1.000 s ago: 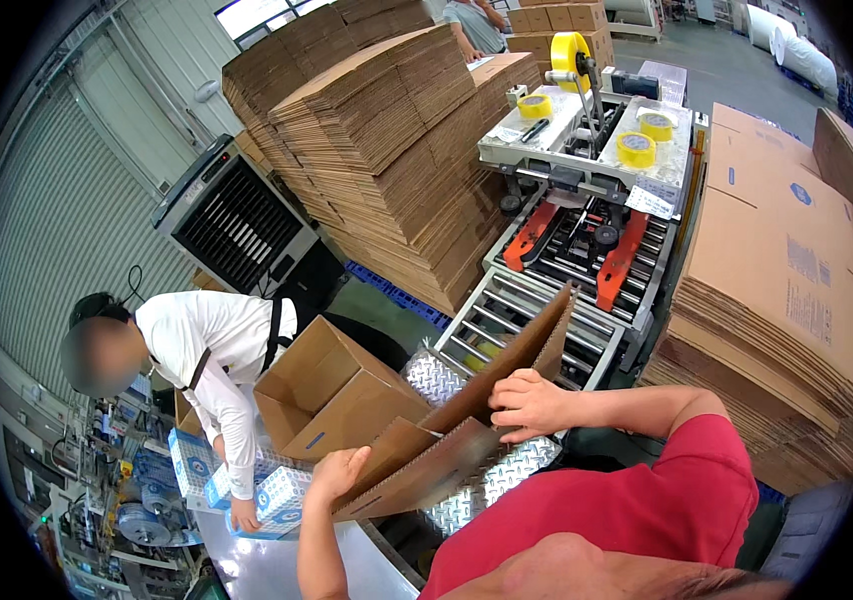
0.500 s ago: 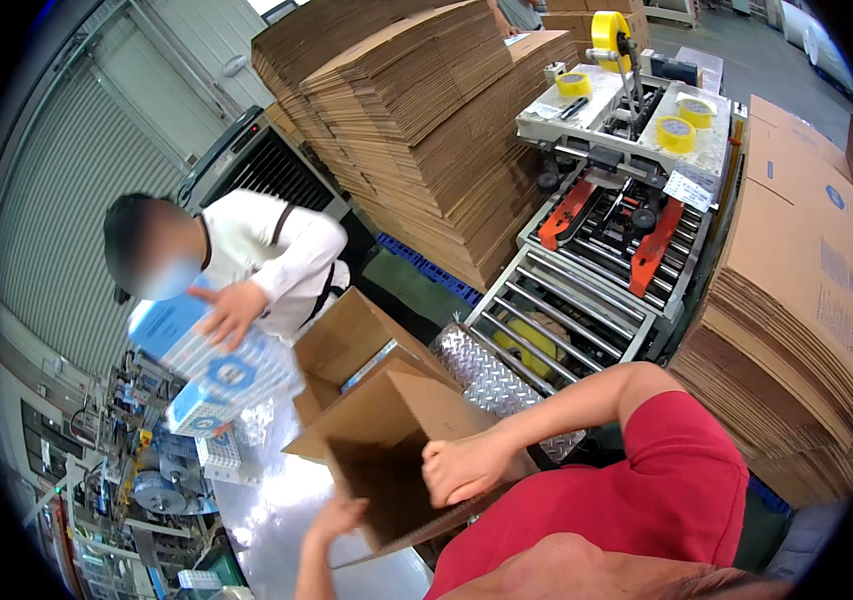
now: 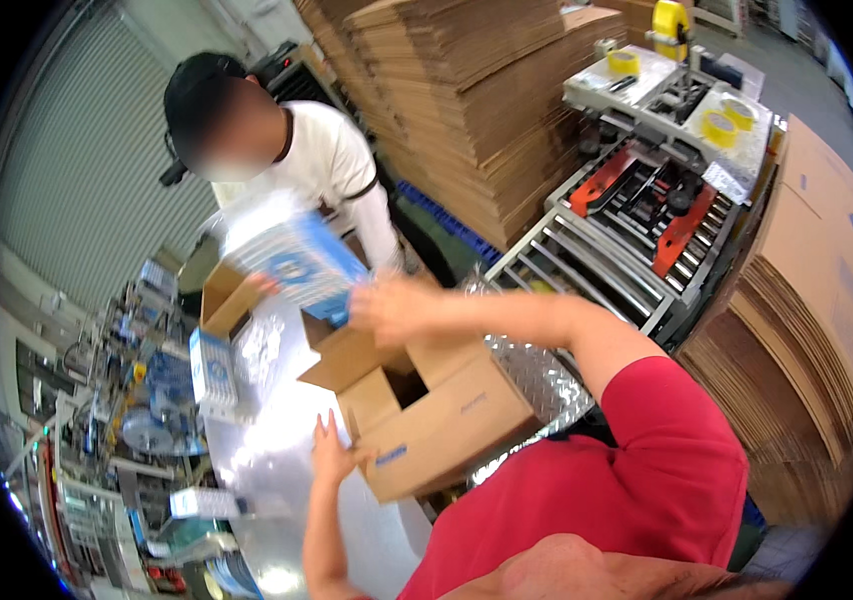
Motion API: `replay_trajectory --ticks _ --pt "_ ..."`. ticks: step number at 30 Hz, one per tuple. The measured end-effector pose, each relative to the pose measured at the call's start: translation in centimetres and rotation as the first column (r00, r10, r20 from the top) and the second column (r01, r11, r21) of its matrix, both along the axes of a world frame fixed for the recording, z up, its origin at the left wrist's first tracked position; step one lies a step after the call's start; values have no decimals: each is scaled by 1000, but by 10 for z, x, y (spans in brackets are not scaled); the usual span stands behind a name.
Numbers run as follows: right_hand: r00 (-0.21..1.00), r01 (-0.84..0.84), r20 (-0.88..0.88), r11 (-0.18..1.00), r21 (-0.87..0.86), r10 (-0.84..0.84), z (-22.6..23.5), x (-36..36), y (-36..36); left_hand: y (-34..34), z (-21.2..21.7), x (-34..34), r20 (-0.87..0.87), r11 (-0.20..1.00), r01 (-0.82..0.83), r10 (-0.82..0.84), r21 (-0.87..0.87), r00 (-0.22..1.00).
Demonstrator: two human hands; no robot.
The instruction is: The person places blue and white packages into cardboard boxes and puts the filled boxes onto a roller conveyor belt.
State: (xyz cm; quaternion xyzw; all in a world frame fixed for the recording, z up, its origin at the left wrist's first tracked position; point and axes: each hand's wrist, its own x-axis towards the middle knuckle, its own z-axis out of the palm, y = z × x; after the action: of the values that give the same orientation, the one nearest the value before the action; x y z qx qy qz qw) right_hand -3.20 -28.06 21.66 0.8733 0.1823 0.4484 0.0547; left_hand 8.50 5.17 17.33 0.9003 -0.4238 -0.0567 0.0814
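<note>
At the metal table, open-topped carton between hands: left hand splayed at its side, right hand near far flaps, grip too blurred; probably opening-out, next needs flaps held clear.

The T-shirt is a strong crimson red, one plain colour across the chest and shoulder; its cloth looks soft and matte, with shallow creases and darker red shading in the folds; the right sleeve is short and loose, ending above the elbow in a neat, gently curved hem; past that edge the right forearm is bare down to the wrist; the left forearm is likewise bare, narrowing toward the wrist; the left hand is bare, with slender fingers; the right hand is also bare, its outline blurred.
</note>
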Motion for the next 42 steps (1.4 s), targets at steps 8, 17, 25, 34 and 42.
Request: replay_trajectory --ticks 8,17,25,34,42 --pt "754 301 -651 927 223 -88 -78 -128 16 7 -133 -12 -821 435 -768 -535 -469 199" --pt "761 623 -610 -511 592 221 -248 -349 -227 -61 -309 -114 -908 642 -765 352 59 226" --pt "801 144 343 -715 684 490 -297 -345 -165 -109 52 -158 -886 757 -464 -427 -460 180" --pt "777 385 -309 -27 922 549 -112 -263 -81 -241 2 -265 -915 953 114 -301 -280 269" --pt "785 491 -452 21 871 423 -127 -259 -86 -74 -73 -87 264 917 77 -192 391 945"
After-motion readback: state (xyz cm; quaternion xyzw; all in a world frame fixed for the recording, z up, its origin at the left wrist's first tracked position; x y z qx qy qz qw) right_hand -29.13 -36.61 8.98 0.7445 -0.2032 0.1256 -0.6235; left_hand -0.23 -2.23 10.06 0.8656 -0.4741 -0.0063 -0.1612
